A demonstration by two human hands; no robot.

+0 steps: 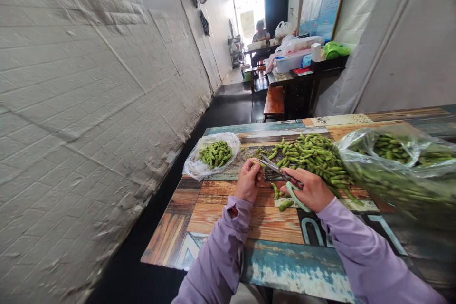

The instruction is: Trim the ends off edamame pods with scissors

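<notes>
My left hand (248, 181) is closed around a green edamame pod (257, 164), holding it over the patterned wooden table (228, 218). My right hand (311, 189) grips scissors (281, 175) with green handles, and the blades point left and touch the pod's end. A loose heap of edamame pods (313, 156) lies just beyond my right hand. Two stray pods (281, 199) rest on the table between my hands. Both arms wear lilac sleeves.
A small clear bag of pods (213, 154) sits at the table's far left corner. A big plastic bag of pods (399, 166) fills the right. A white brick wall runs along the left. Down the aisle stand a bench (274, 99), cluttered tables and a seated person (261, 32).
</notes>
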